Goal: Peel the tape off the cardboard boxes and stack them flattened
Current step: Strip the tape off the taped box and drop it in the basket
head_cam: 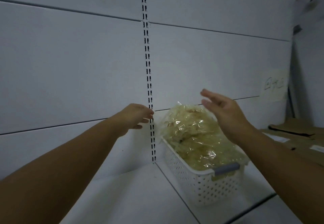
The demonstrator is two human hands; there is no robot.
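Note:
A white perforated basket (206,185) sits on the white shelf, heaped with crumpled clear yellowish tape (192,132). My right hand (222,108) hovers above the tape heap with fingers spread and nothing in it. My left hand (136,116) reaches toward the slotted upright on the back panel, left of the basket, fingers loosely curled; I see nothing held in it. Flattened brown cardboard (298,137) lies stacked at the right, behind my right forearm.
A white shelf back panel with a slotted metal upright (149,83) fills the view. The white shelf surface (122,197) extends left of the basket. A paper note (275,85) is stuck to the panel at the right.

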